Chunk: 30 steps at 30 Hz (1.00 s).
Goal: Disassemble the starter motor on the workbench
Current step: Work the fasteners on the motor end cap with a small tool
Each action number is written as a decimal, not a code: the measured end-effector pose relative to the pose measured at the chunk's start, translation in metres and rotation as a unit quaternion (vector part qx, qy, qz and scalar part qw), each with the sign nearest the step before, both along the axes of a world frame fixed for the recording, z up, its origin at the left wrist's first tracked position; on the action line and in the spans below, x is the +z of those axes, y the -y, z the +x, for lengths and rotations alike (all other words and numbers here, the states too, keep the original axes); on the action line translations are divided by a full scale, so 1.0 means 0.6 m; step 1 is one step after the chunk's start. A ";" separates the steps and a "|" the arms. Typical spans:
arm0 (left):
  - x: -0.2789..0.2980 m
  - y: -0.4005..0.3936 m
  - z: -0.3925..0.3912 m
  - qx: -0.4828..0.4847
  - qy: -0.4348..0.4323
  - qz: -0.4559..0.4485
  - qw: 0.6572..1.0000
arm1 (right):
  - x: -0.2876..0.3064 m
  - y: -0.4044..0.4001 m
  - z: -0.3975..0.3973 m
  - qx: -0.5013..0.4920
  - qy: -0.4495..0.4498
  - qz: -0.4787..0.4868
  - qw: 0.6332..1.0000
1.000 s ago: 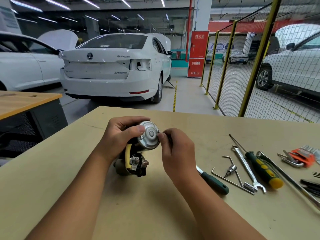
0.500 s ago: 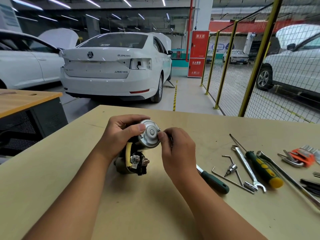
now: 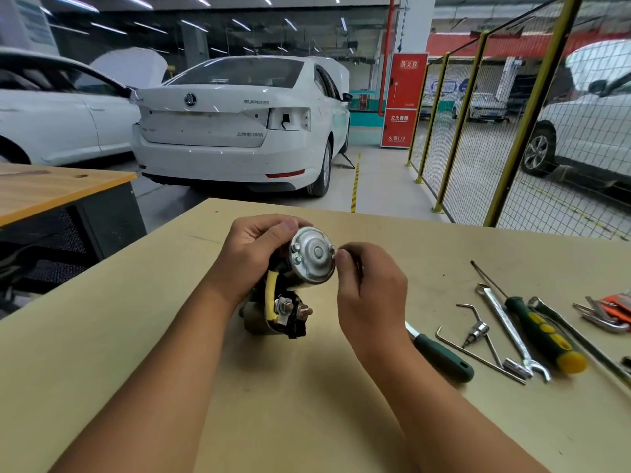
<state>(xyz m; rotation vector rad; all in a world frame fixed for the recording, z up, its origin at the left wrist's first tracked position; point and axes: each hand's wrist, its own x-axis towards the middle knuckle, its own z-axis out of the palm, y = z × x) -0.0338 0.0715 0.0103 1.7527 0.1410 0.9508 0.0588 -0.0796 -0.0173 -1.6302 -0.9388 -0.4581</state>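
The left hand (image 3: 252, 254) has its grip clamped on the starter motor (image 3: 290, 285): the fingers curl over the far side of the body and the thumb lies along the top, its tip at the rim of the silver end cap (image 3: 313, 256). The forearm comes in from the lower left, wrist bent slightly so the cap faces the camera.

The right hand (image 3: 370, 288) comes in from the lower right with its fingers curled inward. Its thumb and forefinger are drawn together in a pinch at the right edge of the cap, at a small bolt head (image 3: 331, 247); whether the tips actually hold the bolt or only touch it cannot be told. The other fingers are folded under the palm.

The motor sits near the middle of the tan surface (image 3: 136, 336), tilted, its lower end with the solenoid terminals (image 3: 293, 308) and a yellow lead (image 3: 271, 291) close to or on the surface; contact there is not clear.

To the right on the surface lie a green-handled screwdriver (image 3: 440, 356), partly behind the right wrist, a bent hex key (image 3: 478, 353), a small bit socket (image 3: 476, 331), a spanner (image 3: 508, 329), a green-and-yellow screwdriver (image 3: 543, 332) and an orange hex key set (image 3: 614, 310) at the edge of view.
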 end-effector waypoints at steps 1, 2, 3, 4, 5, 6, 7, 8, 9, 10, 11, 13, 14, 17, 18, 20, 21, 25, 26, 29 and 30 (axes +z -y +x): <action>-0.001 0.000 0.001 -0.002 -0.002 0.002 1.000 | 0.000 -0.001 0.001 0.004 -0.023 0.008 1.000; -0.002 -0.001 0.001 0.000 -0.005 0.010 1.000 | -0.001 -0.003 0.002 0.008 -0.037 0.013 0.999; -0.004 -0.001 0.004 0.010 -0.009 0.023 1.000 | -0.002 -0.005 0.004 0.008 -0.038 0.017 0.999; -0.006 -0.001 0.007 0.024 -0.017 0.036 0.999 | -0.003 -0.006 0.006 0.002 -0.031 0.019 0.999; -0.007 -0.001 0.010 0.043 -0.031 0.046 0.998 | -0.004 -0.008 0.005 -0.009 -0.021 0.019 1.000; -0.009 -0.002 0.013 0.059 -0.048 0.052 0.996 | -0.006 -0.009 0.004 -0.020 -0.015 0.020 0.999; -0.010 -0.002 0.016 0.075 -0.063 0.064 0.993 | -0.008 -0.010 0.004 -0.030 -0.013 0.019 0.999; -0.012 -0.003 0.019 0.092 -0.075 0.085 0.989 | -0.010 -0.011 0.003 -0.036 -0.018 0.017 0.999; -0.014 -0.003 0.021 0.112 -0.083 0.112 0.984 | -0.013 -0.010 0.003 -0.039 -0.029 0.015 0.999; -0.015 -0.002 0.022 0.130 -0.089 0.138 0.978 | -0.016 -0.010 0.002 -0.039 -0.044 0.013 0.998; -0.015 0.000 0.023 0.145 -0.094 0.158 0.972 | -0.018 -0.008 0.001 -0.036 -0.061 0.013 0.997; -0.014 0.001 0.026 0.165 -0.094 0.176 0.966 | -0.021 -0.007 -0.001 -0.028 -0.093 0.025 0.995; -0.013 0.001 0.028 0.170 -0.092 0.179 0.965 | -0.019 -0.006 -0.004 -0.023 -0.106 0.037 0.993; -0.014 0.000 0.031 0.168 -0.084 0.181 0.965 | -0.012 -0.005 -0.012 -0.007 -0.117 0.066 0.991; -0.014 0.000 0.030 0.165 -0.080 0.178 0.967 | -0.010 -0.004 -0.013 -0.005 -0.116 0.066 0.991; -0.013 -0.001 0.028 0.162 -0.071 0.166 0.970 | -0.009 -0.002 -0.016 0.000 -0.122 0.069 0.990; -0.013 -0.001 0.028 0.162 -0.069 0.160 0.971 | -0.009 -0.001 -0.017 0.000 -0.119 0.074 0.990; -0.011 0.001 0.026 0.157 -0.065 0.154 0.973 | 0.002 -0.001 -0.033 0.012 -0.019 0.094 0.995; -0.010 0.002 0.026 0.154 -0.066 0.157 0.973 | 0.004 -0.002 -0.037 0.020 0.005 0.085 0.996; -0.010 0.007 0.025 0.155 -0.071 0.168 0.971 | 0.011 -0.008 -0.044 0.017 0.061 0.056 0.996; -0.010 0.007 0.025 0.154 -0.070 0.169 0.971 | 0.012 -0.009 -0.044 0.015 0.065 0.055 0.996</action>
